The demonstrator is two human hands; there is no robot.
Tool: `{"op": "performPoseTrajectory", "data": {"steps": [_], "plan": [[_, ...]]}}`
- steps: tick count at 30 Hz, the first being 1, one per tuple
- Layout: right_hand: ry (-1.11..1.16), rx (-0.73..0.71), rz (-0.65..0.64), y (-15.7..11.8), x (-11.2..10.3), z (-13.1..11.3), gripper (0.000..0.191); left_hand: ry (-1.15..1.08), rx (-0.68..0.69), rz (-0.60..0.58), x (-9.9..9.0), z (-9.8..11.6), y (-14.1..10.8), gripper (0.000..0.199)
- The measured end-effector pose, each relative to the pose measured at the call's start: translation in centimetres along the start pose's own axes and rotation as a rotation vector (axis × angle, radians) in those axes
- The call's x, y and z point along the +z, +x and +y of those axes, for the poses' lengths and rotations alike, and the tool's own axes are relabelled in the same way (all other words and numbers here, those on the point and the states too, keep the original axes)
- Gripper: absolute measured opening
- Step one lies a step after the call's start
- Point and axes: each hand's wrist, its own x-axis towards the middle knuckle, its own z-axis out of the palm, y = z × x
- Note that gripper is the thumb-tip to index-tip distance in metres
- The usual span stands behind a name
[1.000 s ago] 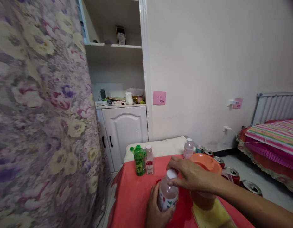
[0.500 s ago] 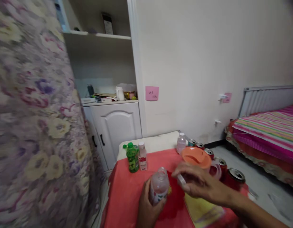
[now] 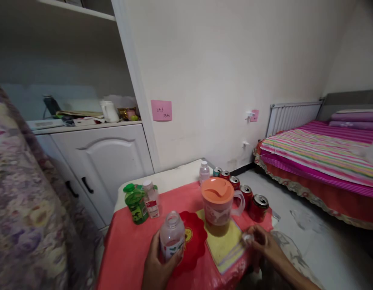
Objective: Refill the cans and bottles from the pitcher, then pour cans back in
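Note:
My left hand (image 3: 157, 264) is wrapped round a clear plastic bottle (image 3: 171, 233), which has an open mouth and a label low on its side. It is held upright over the left part of a red scalloped plate (image 3: 198, 237). At the table's right edge my right hand (image 3: 263, 243) pinches a small whitish bottle cap (image 3: 247, 237). Between the hands, a yellow cloth (image 3: 224, 247) lies on the table. A clear pitcher (image 3: 217, 211) with an orange lid (image 3: 218, 190) stands at the cloth's far end.
A green bottle (image 3: 136, 205) and a capped clear bottle (image 3: 151, 199) stand at the left on the red tablecloth (image 3: 122, 241). Several drink cans (image 3: 259, 207) line the right edge. Another capped bottle (image 3: 204, 172) is at the back. A bed (image 3: 319, 161) stands right.
My right hand has moved right and down with the cap, away from the bottle and past the pitcher. The view has swung right. My left hand still holds the bottle.

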Motion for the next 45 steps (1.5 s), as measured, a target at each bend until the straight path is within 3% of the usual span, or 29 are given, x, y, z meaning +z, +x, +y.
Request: {"op": "performPoseTrajectory", "data": {"steps": [4,11,16,24,30,39,45], "plan": [[-0.115,-0.086,0.142,1.9,-0.9,1.1,0.024,0.029,0.002,0.013,0.3,0.3,-0.1,0.077],[-0.198,-0.074,0.195,2.8,-0.6,3.5,0.016,0.019,-0.003,0.042,0.6,-0.4,-0.2,0.078],[-0.219,-0.065,0.2,2.6,-1.0,4.1,0.025,0.008,0.03,0.086,0.8,0.0,-0.2,0.073],[-0.167,-0.051,0.232,1.2,-0.8,0.0,0.041,0.019,-0.046,0.008,0.5,0.2,-0.5,0.078],[-0.054,-0.088,0.194,2.5,-0.1,-2.8,0.044,0.016,-0.038,-0.055,0.3,0.3,-0.3,0.072],[0.092,-0.091,0.234,5.0,1.0,-4.0,0.047,-0.04,-0.052,0.007,0.5,0.7,-0.6,0.076],[0.116,-0.09,0.16,6.7,1.5,-3.7,0.046,-0.066,-0.059,0.057,1.1,-0.5,-0.8,0.081]]}}
